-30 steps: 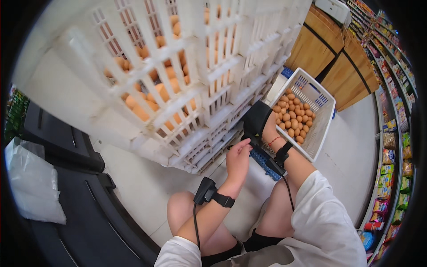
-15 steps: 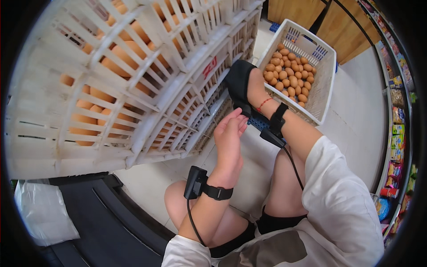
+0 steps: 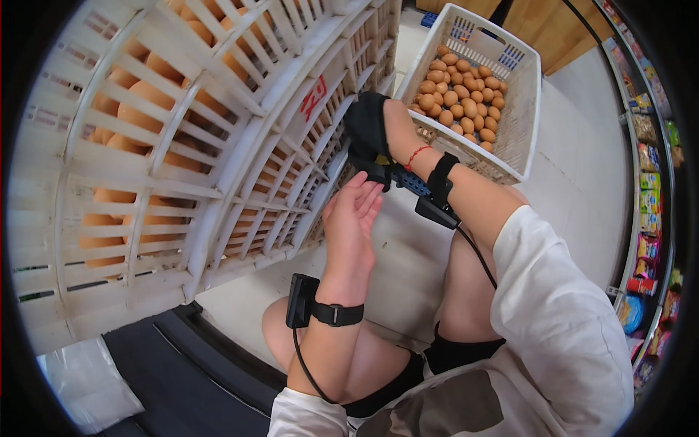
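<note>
My right hand point(image 3: 368, 125) wears a black glove and bends down at the wrist beside the stacked white crates point(image 3: 291, 109) that hold brown eggs. A red string and a black strap with a cabled device sit on that wrist. My bare left hand point(image 3: 349, 226) is raised just below it, fingers fairly straight, with their tips touching the gloved fingertips. I see nothing else in either hand. The gloved fingers are partly hidden behind my left fingertips. A white plastic basket point(image 3: 526, 109) of brown eggs stands on the floor just beyond my right forearm.
A blue slatted piece point(image 3: 415, 183) shows under my right wrist. Black mat or equipment point(image 3: 182, 379) and a white plastic bag point(image 3: 80, 386) lie at lower left. Shelves of packaged goods point(image 3: 648, 182) line the right side, with wooden panelling point(image 3: 553, 29) at the top. My bare knees are below.
The view has dipped and closed in on the crates. Both hands have risen together toward the crates, my left hand keeping contact with the gloved fingertips and opening flatter.
</note>
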A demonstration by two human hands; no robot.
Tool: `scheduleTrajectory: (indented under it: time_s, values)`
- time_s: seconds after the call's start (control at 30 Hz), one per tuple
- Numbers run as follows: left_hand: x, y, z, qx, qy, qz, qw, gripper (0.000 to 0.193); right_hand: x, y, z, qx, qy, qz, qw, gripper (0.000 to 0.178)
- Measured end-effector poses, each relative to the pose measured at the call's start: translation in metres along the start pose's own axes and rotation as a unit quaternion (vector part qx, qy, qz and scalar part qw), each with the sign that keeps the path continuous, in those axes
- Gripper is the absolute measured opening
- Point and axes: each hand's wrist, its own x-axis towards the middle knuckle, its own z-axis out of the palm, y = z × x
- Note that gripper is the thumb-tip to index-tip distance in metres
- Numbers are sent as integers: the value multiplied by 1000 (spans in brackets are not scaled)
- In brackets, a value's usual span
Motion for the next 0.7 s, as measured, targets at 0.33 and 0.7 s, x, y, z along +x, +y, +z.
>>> scheduleTrajectory:
  time_s: [0.33, 0.7]
  values:
    - [14, -6, -3, -16, -44, -48, 998, 49, 1, -3, -9, -47, 9, -9, 999, 6]
    - [25, -7, 4, -60, -39, 131, 989, 58, -1, -7, -12, 9, -31, 25, 999, 9]
